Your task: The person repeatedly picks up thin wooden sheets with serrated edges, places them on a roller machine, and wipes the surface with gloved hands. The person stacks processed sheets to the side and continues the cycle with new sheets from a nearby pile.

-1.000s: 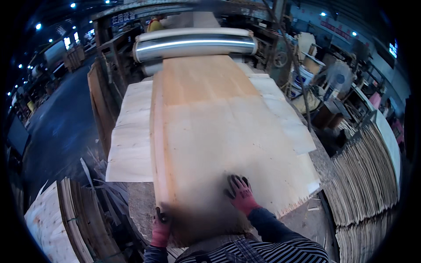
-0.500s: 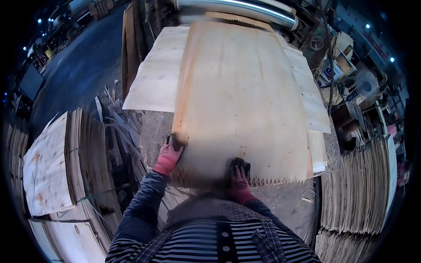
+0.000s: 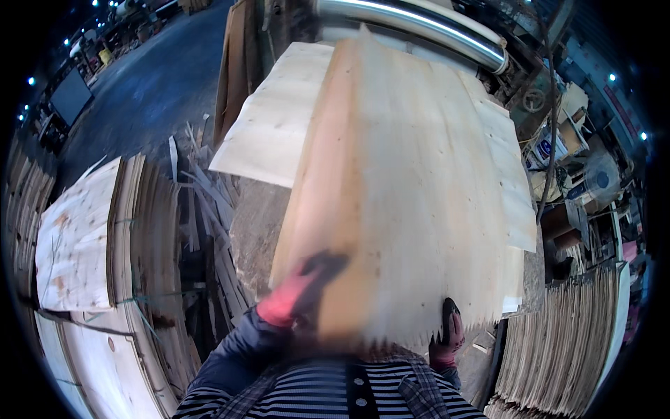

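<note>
A large pale wood veneer sheet (image 3: 433, 188) lies before me, with a jagged near edge and a browner, blurred band along its left side. My left hand (image 3: 300, 290), in a pink and black glove, is over the sheet's near left part; motion smears its fingers. At the near edge, right of the middle, my right hand (image 3: 448, 335) holds the sheet, one dark fingertip on top and the rest of the hand at the edge. Whiter veneer sheets (image 3: 279, 105) lie beneath and stick out on both sides.
A shiny metal roller (image 3: 419, 24) runs across the far side. Upright veneer stacks stand at my left (image 3: 77, 237) and right (image 3: 558, 342). Wood scraps (image 3: 209, 202) litter the floor left of the table. Cluttered machinery parts and a fan (image 3: 593, 178) are at the far right.
My left hand has moved inward from the sheet's left edge. My right hand has shifted right, to the near edge. The sheet has come nearer to me, and the view has turned slightly.
</note>
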`<state>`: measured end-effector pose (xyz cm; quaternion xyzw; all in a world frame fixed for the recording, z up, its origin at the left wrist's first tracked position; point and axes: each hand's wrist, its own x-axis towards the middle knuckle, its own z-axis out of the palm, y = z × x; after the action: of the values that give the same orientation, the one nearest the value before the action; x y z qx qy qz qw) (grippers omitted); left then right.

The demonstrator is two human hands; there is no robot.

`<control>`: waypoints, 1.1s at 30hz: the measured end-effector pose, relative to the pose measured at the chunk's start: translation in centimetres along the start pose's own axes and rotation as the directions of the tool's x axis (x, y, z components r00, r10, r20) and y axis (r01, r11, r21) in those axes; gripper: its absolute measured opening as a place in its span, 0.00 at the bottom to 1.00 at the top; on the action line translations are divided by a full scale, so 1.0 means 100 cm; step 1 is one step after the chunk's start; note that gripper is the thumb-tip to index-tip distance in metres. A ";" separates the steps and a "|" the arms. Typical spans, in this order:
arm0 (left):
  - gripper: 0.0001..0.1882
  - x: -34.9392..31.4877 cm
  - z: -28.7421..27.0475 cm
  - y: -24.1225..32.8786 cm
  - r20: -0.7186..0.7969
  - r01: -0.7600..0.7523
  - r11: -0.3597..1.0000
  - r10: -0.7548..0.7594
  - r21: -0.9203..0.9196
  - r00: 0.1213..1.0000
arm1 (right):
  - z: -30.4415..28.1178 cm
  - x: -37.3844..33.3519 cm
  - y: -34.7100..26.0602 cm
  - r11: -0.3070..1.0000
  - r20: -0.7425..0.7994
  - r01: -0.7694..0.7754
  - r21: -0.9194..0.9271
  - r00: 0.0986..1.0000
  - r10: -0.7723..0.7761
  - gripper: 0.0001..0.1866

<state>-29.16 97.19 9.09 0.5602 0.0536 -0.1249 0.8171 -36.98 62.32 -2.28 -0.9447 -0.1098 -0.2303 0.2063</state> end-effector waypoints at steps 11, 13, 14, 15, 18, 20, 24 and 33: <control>0.36 0.049 -0.095 -0.145 -0.219 0.081 0.322 0.422 0.943 0.879 | 0.105 0.202 0.043 0.990 0.162 0.081 -0.115 0.985 -0.062 0.29; 0.35 0.054 -0.094 -0.135 -0.347 0.128 0.558 0.307 0.820 0.886 | 0.134 0.241 0.053 0.989 0.133 0.059 -0.138 0.990 -0.041 0.29; 0.34 0.053 -0.097 -0.134 -0.367 0.142 0.575 0.298 0.806 0.881 | 0.145 0.258 0.056 0.989 0.127 0.064 -0.133 0.991 -0.047 0.29; 0.34 0.051 -0.101 -0.134 -0.386 0.154 0.592 0.289 0.791 0.876 | 0.154 0.275 0.057 0.989 0.119 0.068 -0.129 0.991 -0.053 0.28; 0.32 0.049 -0.091 -0.104 -0.428 0.131 0.773 0.194 0.621 0.882 | 0.185 0.320 0.073 0.943 0.080 0.072 -0.324 0.996 -0.048 0.28; 0.31 0.046 -0.078 -0.081 -0.434 0.103 0.902 0.099 0.419 0.895 | 0.186 0.329 0.067 0.924 0.050 0.066 -0.377 0.997 -0.051 0.28; 0.24 0.054 -0.081 -0.065 -0.250 0.116 0.986 -0.083 0.120 0.965 | 0.147 0.277 0.009 0.969 0.228 0.177 -0.175 0.964 -0.135 0.33; 0.17 0.070 -0.010 -0.003 0.097 0.054 0.979 -0.075 0.197 0.992 | 0.069 0.035 0.015 0.923 0.572 0.346 -0.170 0.797 -0.194 0.46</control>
<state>-22.46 96.96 6.83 0.6280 0.0167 -0.1850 0.7558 -30.78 64.38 -6.65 -0.9638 -0.2666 0.0080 0.0024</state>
